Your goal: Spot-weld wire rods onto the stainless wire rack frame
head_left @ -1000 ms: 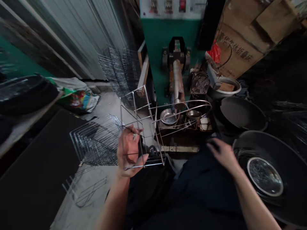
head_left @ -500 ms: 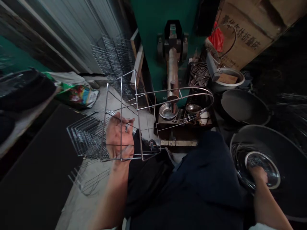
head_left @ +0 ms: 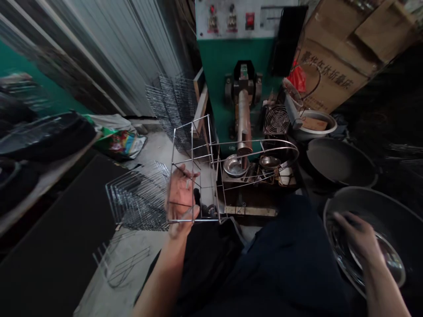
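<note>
My left hand (head_left: 181, 199) grips a wire rack frame (head_left: 211, 167) by its boxy near end, thumb on the bottom wire. The frame's curved loop reaches right, over the small metal dishes (head_left: 233, 165) at the foot of a green machine (head_left: 243, 101). My right hand (head_left: 358, 237) is down in a large dark pan (head_left: 390, 207) at the lower right, over a shiny round metal bowl (head_left: 395, 262). Its fingers are curled, and what they hold is hidden.
A stack of wire grids (head_left: 140, 200) lies on the floor left of the frame, more grids (head_left: 172, 103) lean against the wall. A second dark pan (head_left: 340, 160), a white bowl (head_left: 315, 125), a small fan (head_left: 276, 119) and a cardboard box (head_left: 333, 66) stand right of the machine.
My right hand went from my lap into the large pan and now rests over the metal bowl. The left hand kept hold of the wire frame, which swung left and came back.
</note>
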`<action>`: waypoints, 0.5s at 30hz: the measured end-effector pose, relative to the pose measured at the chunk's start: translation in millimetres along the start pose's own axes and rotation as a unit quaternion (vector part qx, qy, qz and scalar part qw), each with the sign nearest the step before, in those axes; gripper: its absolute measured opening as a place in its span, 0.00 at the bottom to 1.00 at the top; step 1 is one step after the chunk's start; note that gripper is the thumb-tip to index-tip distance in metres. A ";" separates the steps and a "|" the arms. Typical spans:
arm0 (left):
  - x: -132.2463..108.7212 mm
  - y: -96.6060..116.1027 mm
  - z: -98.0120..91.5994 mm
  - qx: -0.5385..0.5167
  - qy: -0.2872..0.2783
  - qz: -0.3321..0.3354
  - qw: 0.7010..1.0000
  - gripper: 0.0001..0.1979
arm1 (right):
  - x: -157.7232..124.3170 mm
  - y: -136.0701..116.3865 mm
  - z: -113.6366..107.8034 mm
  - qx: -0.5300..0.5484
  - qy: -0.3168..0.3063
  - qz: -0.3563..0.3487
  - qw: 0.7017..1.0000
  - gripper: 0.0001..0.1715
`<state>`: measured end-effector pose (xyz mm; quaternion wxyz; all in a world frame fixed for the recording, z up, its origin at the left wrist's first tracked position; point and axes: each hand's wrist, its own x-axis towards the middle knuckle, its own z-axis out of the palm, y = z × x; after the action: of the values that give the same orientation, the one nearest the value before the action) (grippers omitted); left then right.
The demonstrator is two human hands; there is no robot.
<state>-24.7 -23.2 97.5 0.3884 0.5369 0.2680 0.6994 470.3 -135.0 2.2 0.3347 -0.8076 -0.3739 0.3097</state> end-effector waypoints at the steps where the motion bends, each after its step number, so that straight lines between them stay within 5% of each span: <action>1: -0.9 -1.6 -1.2 0.002 -0.008 0.004 1.000 0.42 | -11.4 -34.2 17.6 0.019 -0.068 -0.066 0.995 0.35; 3: -2.4 -2.7 -1.3 0.003 -0.024 0.012 1.000 0.41 | -29.6 -91.4 57.3 -0.007 -0.172 -0.264 0.949 0.24; 5: -3.6 0.2 1.4 0.002 -0.013 0.013 1.000 0.40 | -39.3 -131.2 98.1 -0.058 -0.113 -0.478 0.869 0.15; 7: -4.4 6.1 5.1 0.001 0.027 0.001 1.000 0.39 | -40.3 -155.6 134.0 -0.116 -0.046 -0.593 0.796 0.18; 10: -5.0 15.2 6.7 0.006 0.055 -0.042 0.998 0.39 | -31.7 -172.7 171.7 -0.195 0.000 -0.631 0.751 0.22; 15: -3.4 18.5 -0.7 0.035 0.031 -0.041 0.998 0.36 | -17.8 -179.7 194.8 -0.238 -0.016 -0.632 0.738 0.23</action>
<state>-29.7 -36.3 110.2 0.3891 0.5167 0.3264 0.6893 243.4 -0.2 31.6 0.2445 -0.4339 -0.8651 -0.0589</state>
